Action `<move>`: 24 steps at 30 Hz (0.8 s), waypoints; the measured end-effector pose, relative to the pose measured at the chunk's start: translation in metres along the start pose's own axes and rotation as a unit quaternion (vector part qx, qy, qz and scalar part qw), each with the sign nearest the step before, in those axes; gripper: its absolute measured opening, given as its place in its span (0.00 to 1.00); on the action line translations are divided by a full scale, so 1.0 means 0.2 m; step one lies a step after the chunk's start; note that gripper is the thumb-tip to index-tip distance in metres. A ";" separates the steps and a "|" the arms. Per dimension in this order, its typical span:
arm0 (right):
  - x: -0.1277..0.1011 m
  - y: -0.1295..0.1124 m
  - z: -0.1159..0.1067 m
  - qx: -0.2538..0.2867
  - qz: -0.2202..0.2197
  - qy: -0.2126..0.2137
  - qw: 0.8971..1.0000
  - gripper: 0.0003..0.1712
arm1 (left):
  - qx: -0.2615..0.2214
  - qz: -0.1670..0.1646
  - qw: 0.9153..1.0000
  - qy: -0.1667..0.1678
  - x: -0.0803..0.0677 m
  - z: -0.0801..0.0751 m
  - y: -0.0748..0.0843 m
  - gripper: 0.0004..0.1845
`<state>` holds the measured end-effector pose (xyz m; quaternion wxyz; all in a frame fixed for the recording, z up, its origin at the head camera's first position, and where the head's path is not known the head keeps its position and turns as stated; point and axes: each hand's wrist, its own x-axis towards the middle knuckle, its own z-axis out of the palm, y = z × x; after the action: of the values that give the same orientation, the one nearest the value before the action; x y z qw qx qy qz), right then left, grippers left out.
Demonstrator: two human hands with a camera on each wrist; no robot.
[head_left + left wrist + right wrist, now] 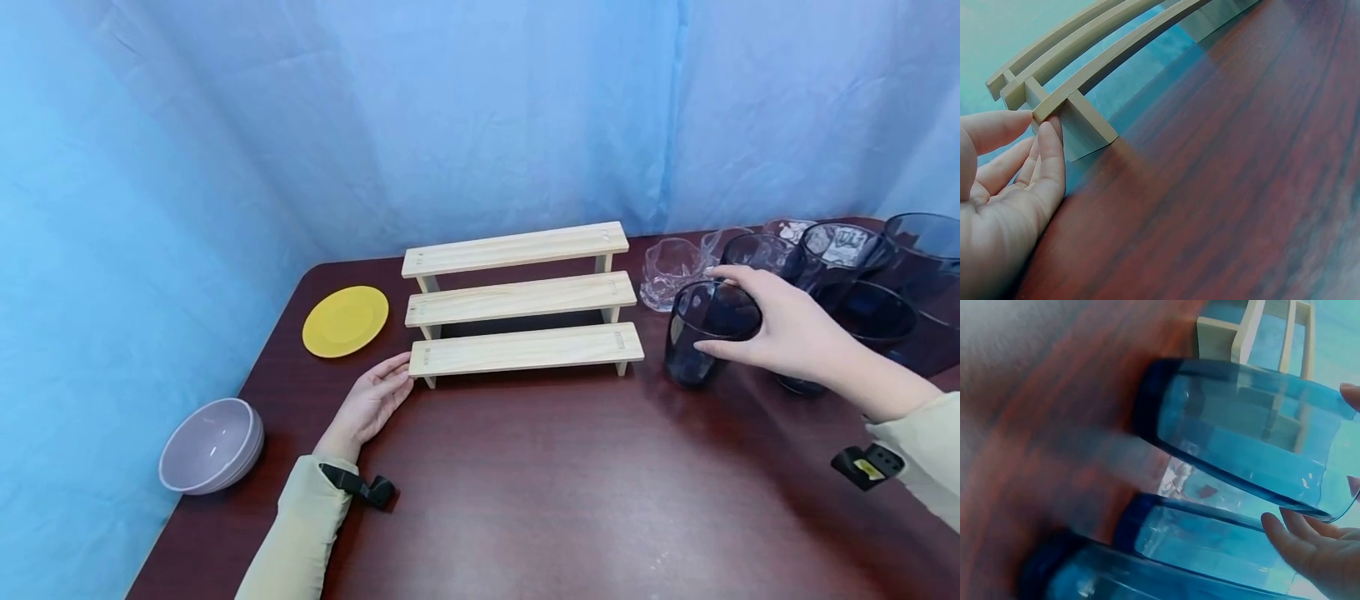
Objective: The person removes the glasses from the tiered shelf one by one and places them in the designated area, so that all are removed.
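A three-step wooden rack (pixel 525 348) of pale boards stands mid-table. At the left end of its lowest board is my left hand (pixel 372 406); in the left wrist view its thumb and fingertips pinch the board's corner (pixel 1047 111). My right hand (pixel 787 321) holds a dark tinted drinking glass (pixel 693 346) by the rim, thumb on the near side and fingers across the far side. This glass (pixel 1229 437) looks blue and see-through in the right wrist view. It is upright, just right of the rack.
Several more dark glasses (pixel 862 312) crowd the right side, behind and beneath my right forearm. Clear wavy glasses (pixel 663 279) stand behind them. On the left are a yellow plate (pixel 345 322) and a stack of greyish bowls (pixel 212 447). Blue curtain (pixel 487 125) hangs along the back.
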<state>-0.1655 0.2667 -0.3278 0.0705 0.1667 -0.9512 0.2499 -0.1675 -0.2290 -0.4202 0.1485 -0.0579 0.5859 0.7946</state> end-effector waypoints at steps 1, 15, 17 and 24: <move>0.01 0.00 0.00 -0.009 -0.006 -0.009 1.000 0.49 | 0.001 0.001 1.000 -0.001 0.00 0.00 0.00 0.28; 0.08 -0.01 -0.12 -0.164 -0.050 -0.113 0.979 0.46 | 0.042 -0.007 0.999 0.022 0.00 0.02 0.03 0.29; 0.08 -0.01 -0.14 -0.174 -0.053 -0.123 0.976 0.46 | 0.060 -0.011 0.998 0.028 0.00 0.02 0.05 0.28; 0.05 0.01 -0.14 -0.207 -0.070 -0.095 0.971 0.45 | 0.151 -0.020 0.987 0.041 -0.01 0.03 0.11 0.27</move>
<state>-0.1740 0.2790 -0.3023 0.0306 0.2372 -0.9707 0.0248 -0.1711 -0.2299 -0.3984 0.1471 -0.0788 0.7038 0.6905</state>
